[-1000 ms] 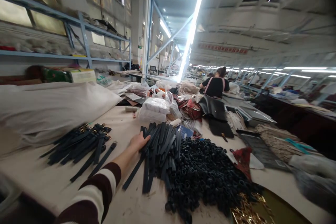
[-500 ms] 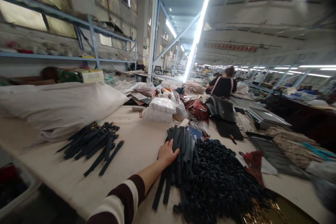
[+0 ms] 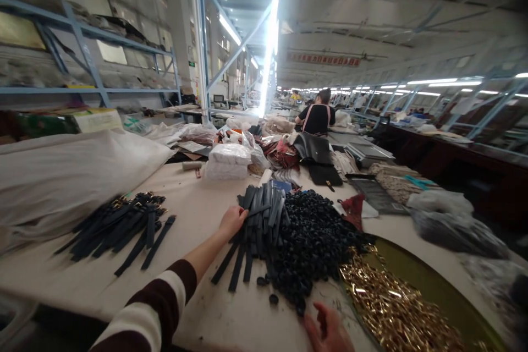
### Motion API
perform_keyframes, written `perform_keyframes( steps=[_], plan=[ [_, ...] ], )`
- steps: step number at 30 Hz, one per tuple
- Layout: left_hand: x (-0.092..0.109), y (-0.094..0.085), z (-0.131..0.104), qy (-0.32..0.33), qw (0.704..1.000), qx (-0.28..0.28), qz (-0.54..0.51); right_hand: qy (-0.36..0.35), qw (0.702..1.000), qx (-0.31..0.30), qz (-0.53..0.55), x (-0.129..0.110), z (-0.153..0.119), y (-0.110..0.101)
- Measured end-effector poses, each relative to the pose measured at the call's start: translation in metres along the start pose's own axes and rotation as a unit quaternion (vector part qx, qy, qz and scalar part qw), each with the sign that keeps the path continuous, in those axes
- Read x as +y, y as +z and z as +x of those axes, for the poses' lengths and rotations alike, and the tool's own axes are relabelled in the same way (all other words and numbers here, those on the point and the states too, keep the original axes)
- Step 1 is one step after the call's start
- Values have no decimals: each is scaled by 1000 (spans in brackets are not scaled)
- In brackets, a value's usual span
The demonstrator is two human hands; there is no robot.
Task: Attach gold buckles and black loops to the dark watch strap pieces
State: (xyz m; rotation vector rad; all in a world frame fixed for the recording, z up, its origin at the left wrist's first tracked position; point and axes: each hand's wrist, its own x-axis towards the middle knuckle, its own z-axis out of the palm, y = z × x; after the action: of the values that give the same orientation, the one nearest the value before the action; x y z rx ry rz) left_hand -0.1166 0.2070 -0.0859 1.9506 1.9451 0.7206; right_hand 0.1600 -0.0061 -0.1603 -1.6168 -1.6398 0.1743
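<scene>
A: Obs.: dark strap (image 3: pixel 259 210), frame centre, lying across the strap pile (image 3: pixel 248 250). Left hand (image 3: pixel 233 221) pinches its end. Right hand (image 3: pixel 327 330), bottom edge: fingers parted, seemingly empty.

B: Handling, est.: light, bendable, slightly springy, hardly fragile. Best hold: one end, thumb on flat face.

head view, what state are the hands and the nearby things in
Left hand, pinching a single flat dark strap
Right hand, fingers parted, nothing visible held
Pile of flat dark straps, loose
Small black rings, heaped
Gold metal pieces, heaped
Round olive tray, partly filled
Black gold-ended straps, bunched
</scene>
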Motion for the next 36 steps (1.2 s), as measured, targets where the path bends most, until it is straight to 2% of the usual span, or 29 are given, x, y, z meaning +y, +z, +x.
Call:
perform_keyframes(
  steps=[5, 8, 10, 13, 14, 15, 16, 18, 19, 23, 26, 28, 32, 34, 36],
  plan=[
    [19, -10, -13, -6, 999, -35, -25, -44, 997, -65, -28, -17, 0, -13],
    [39, -24, -30, -6, 997, -47, -68, -9, 997, -73, 1, -20, 3, -15],
    [57, -31, -58, 4, 991, -71, -110, 49, 995, -69, 51, -21, 6, -16],
    [85, -28, -121, 1, 970, -162, -183, 141, 973, -52, 175, -28, 13, -23],
    [93, -25, -143, -12, 952, -213, -220, 169, 958, -52, 227, -32, 16, -27],
    [100, -22, -164, -71, 901, -290, -314, 193, 939, -58, 278, -37, 19, -31],
    [106, -18, -183, -122, 855, -335, -376, 214, 920, -68, 323, -41, 21, -35],
    [114, -12, -211, -199, 774, -394, -453, 238, 892, -92, 373, -49, 25, -42],
    [117, -10, -220, -220, 749, -412, -471, 245, 885, -102, 382, -51, 25, -45],
    [121, 0, -235, -249, 686, -469, -497, 272, 872, -133, 386, -50, 23, -51],
    [125, 7, -238, -253, 661, -493, -505, 276, 873, -145, 375, -48, 19, -49],
    [129, 11, -240, -257, 652, -490, -518, 273, 876, -154, 367, -49, 18, -46],
    [130, 15, -238, -266, 665, -457, -528, 264, 882, -173, 350, -47, 19, -43],
    [125, 14, -235, -270, 685, -433, -521, 253, 903, -149, 315, -39, 20, -46],
    [116, 10, -231, -281, 700, -404, -517, 232, 937, -112, 235, -28, 19, -50]
  ],
)
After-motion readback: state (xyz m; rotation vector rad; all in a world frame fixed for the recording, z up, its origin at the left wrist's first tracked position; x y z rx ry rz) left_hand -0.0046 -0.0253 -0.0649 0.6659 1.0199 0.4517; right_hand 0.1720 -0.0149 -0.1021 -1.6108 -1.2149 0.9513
